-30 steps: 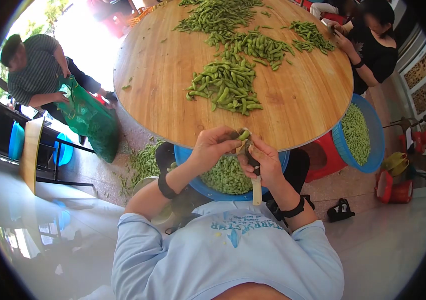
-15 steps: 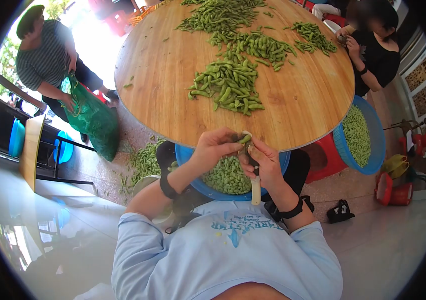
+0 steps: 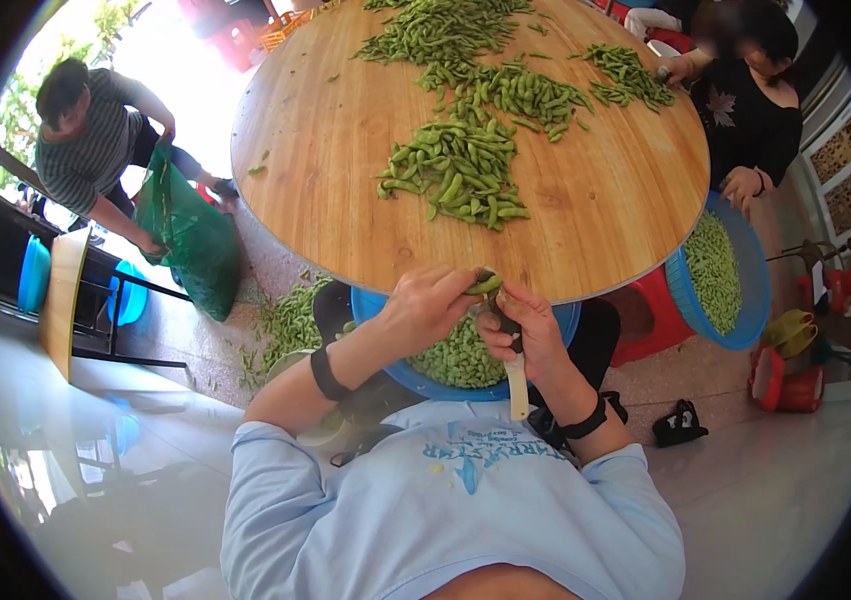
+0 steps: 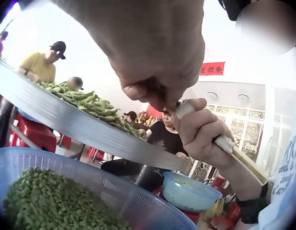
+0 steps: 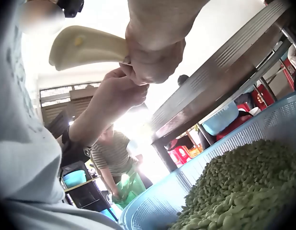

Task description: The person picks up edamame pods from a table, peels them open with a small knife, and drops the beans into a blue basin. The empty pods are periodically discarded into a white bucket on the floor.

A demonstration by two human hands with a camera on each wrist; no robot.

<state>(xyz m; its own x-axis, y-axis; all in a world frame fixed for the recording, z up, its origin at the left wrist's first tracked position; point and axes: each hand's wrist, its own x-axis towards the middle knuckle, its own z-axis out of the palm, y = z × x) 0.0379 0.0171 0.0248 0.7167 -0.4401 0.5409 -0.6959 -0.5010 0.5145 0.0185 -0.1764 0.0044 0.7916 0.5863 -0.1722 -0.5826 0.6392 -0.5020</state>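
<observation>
My left hand pinches a green soybean pod between thumb and fingertips, just off the near table edge. Right beside it, my right hand grips a tool with a flat cream handle that sticks out toward my shirt; its other end is hidden among the fingers. The same handle shows large in the right wrist view, broad and rounded at its end. Below both hands is a blue basket of shelled beans. On the table lies a heap of unshelled pods.
The round wooden table fills the space ahead, with more pods farther back. At right stand a red stool and another blue basin. Loose pods litter the floor at left, near a green mesh sack.
My left hand has turned over the pod, its fingers now covering more of it. The handle has swung slightly right. The person at left bends lower over the sack; the one opposite reaches toward the pods.
</observation>
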